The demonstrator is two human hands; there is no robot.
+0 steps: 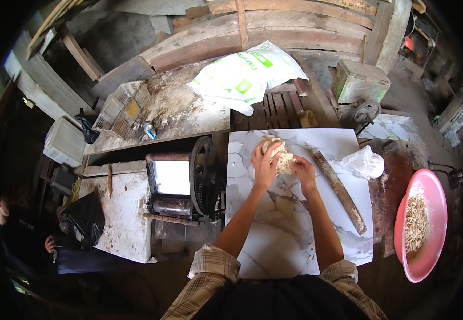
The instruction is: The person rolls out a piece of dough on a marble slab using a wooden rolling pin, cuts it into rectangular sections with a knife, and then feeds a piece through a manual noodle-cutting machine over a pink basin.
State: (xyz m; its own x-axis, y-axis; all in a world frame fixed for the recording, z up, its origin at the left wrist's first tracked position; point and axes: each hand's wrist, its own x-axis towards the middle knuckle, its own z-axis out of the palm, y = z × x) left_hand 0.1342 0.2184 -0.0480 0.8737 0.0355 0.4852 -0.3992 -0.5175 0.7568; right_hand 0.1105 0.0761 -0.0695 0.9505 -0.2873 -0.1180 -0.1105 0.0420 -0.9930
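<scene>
A rough, crumbly lump of pale dough (283,164) rests near the far edge of a white marble-patterned board (274,224). My left hand (266,161) curls over its left and upper side, gripping it. At the dough's right edge, the fingers of my right hand (304,172) are bent in and pinch it. Part of the lump is hidden under my left fingers. To the right of my right hand lies a long, worn wooden rolling stick (340,193), slanting across the board. Beyond the stick sits a clear plastic bag with white powder (369,162).
Left of the board stands a roller machine (175,184) with a large dark wheel. A pink basin (423,261) holding noodle-like strands is at the right. A white-and-green sack (250,74) lies at the back, near plastic baskets (122,109). Another person (34,234) sits far left.
</scene>
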